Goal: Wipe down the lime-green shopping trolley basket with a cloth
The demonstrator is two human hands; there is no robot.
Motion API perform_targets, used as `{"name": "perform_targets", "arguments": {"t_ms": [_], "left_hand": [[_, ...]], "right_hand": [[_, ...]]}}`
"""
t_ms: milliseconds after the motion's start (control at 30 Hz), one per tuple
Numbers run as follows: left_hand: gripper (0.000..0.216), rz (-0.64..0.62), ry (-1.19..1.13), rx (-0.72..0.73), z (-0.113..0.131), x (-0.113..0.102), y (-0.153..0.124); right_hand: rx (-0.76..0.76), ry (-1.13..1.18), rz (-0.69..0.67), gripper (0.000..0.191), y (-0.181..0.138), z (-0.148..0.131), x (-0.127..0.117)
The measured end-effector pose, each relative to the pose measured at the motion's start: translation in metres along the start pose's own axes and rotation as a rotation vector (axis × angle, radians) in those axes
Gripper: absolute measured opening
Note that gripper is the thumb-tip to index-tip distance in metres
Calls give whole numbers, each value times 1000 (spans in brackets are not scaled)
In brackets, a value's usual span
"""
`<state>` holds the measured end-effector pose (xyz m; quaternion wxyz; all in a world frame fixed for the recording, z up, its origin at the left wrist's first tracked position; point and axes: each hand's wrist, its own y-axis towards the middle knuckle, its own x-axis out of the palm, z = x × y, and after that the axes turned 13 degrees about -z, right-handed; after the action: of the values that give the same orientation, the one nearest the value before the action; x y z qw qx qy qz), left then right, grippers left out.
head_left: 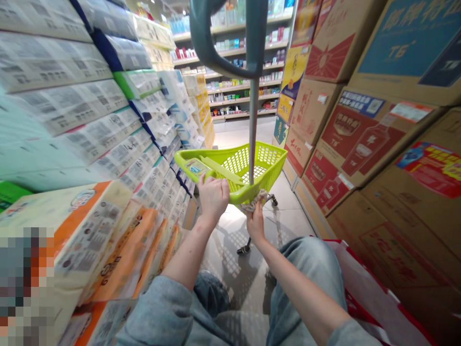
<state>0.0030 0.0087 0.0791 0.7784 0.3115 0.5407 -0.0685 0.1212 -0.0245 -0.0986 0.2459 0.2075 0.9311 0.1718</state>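
A lime-green shopping cart [268, 182] with a lattice-sided basket stands in the aisle ahead of me. My left hand [213, 197] is closed around the near rim of its handle frame. Below that rim, at the near corner, my right hand [255, 223] grips a crumpled, pale grey-white cloth [253, 202] and holds it against the green plastic. A metal pole [254, 125] rises by that corner, topped by a dark grey looped grip [225, 62]. Beneath the cart, a black caster [244, 250] shows on the floor. The basket's visible inside holds nothing.
Stacked tissue packs [72, 105] line the left side, with orange-banded packs [122, 254] close by. Cardboard cartons [360, 139] are piled along the right. A red and white bag [374, 293] lies beside my right leg. Stocked shelves [248, 86] stand at the back.
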Motion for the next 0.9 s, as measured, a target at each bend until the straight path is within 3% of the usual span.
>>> {"name": "perform_targets", "arguments": {"t_ms": [133, 400, 500, 733, 900], "left_hand": [[52, -68, 73, 75, -5, -2, 4], [55, -180, 137, 182, -20, -6, 16], [54, -176, 141, 188, -20, -5, 16], [54, -154, 134, 239, -19, -5, 12], [53, -155, 115, 251, -17, -6, 10]], "right_hand": [[29, -15, 49, 68, 14, -24, 7], [273, 128, 29, 69, -9, 33, 51], [322, 122, 26, 70, -12, 31, 60], [152, -72, 160, 70, 14, -18, 43], [131, -87, 213, 67, 25, -13, 36]]}}
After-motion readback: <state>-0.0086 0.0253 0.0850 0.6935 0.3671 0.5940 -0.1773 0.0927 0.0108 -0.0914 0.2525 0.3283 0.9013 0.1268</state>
